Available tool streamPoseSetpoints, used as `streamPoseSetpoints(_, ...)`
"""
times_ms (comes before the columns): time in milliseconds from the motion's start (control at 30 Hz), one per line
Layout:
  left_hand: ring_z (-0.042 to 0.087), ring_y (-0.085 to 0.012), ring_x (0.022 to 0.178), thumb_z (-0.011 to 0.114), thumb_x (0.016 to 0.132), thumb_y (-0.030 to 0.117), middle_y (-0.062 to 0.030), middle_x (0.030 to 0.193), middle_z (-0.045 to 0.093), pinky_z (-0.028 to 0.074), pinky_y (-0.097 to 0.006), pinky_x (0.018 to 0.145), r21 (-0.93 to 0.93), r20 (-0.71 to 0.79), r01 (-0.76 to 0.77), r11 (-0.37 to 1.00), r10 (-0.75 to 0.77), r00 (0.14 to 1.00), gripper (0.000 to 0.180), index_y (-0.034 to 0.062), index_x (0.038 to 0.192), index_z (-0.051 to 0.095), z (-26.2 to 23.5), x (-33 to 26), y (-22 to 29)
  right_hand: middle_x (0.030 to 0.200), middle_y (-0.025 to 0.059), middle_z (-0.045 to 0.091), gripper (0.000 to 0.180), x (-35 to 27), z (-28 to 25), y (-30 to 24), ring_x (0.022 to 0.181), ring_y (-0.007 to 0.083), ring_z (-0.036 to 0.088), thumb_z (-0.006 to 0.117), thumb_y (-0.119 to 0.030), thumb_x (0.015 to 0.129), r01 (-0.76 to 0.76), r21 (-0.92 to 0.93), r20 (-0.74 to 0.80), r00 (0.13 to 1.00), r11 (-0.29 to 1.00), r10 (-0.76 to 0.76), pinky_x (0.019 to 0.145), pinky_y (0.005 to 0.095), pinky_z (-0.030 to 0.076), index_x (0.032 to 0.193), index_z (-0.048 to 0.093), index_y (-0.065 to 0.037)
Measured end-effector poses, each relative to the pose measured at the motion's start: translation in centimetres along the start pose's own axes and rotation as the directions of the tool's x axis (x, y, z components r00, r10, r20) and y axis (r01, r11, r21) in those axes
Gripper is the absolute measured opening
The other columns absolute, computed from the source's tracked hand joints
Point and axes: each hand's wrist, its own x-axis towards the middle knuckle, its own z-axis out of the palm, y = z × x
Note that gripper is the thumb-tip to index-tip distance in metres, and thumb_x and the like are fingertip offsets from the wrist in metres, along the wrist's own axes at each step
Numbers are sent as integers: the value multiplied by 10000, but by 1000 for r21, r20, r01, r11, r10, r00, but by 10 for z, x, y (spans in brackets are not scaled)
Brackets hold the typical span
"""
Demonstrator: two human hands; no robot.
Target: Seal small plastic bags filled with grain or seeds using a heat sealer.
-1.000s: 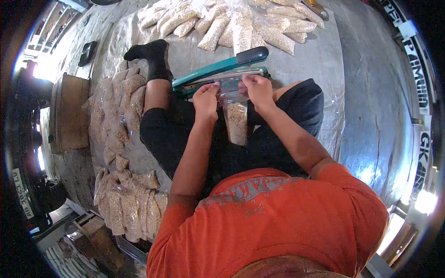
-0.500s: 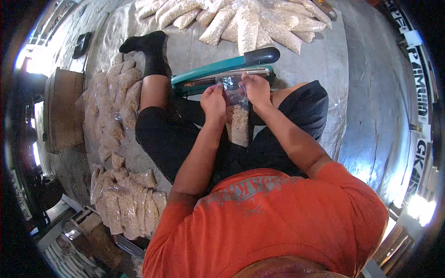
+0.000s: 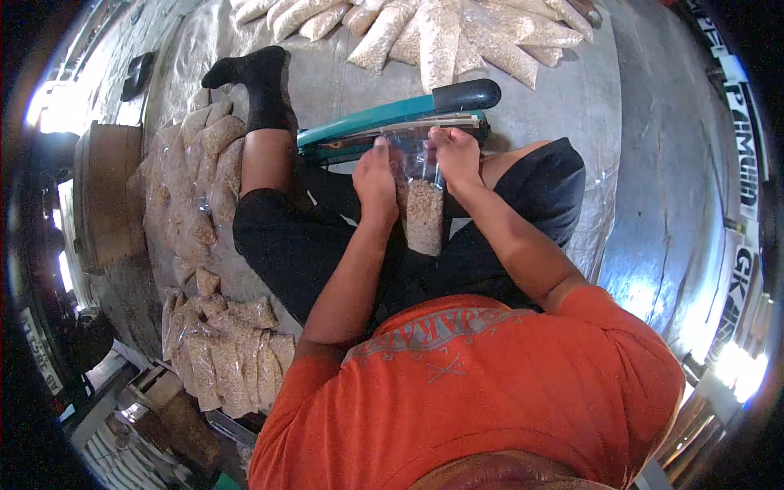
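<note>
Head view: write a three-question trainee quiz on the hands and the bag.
1. True or false: both hands, left hand and right hand, grip the clear bag near its top.
2. The bag's open end lies at the: A) wooden crate B) teal sealer C) black sock
3. Where do the filled bags beyond the sealer lie?

Key: 1 true; 2 B; 3 on the mat, in a spread pile.

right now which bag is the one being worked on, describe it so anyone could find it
Start at the teal sealer lying across the mat in front of the seated person. Just below its bar, the left hand and right hand pinch a clear bag of pale grain. It alone hangs over the lap; the rest lie piled.
</note>
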Motion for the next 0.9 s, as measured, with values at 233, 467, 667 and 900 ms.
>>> streamPoseSetpoints(233,620,-120,695,652,1017,170,-47,822,685,504,-283,629,110,-125,-104,989,117,985,213,-37,983,687,7,-2,-14,715,68,721,320,11,-3,14,597,133,648,646,-245,981,-12,76,49,999,997,9,590,313,521,829,725,26)
streamPoseSetpoints(467,608,-124,678,644,1001,161,-45,804,695,495,-286,635,152,-106,-119,981,136,985,223,-40,926,708,10,18,-19,815,98,720,235,22,-13,18,656,174,672,652,-207,1000,-49,92,102,994,995,40,606,321,572,965,683,23)
streamPoseSetpoints(667,619,-121,709,652,991,151,-52,816,713,494,-282,654,186,-131,-73,980,98,987,220,-46,920,718,4,32,-28,737,98,747,368,21,-13,16,618,156,688,663,-309,960,-25,-38,55,998,999,28,605,329,546,834,740,28)
streamPoseSetpoints(900,616,-127,711,660,981,133,-55,819,712,492,-289,660,29,-110,-14,999,17,994,203,-52,923,722,1,41,-38,823,111,743,317,19,-15,2,649,162,699,626,-246,1019,-26,-157,99,994,987,42,598,305,561,936,708,50)
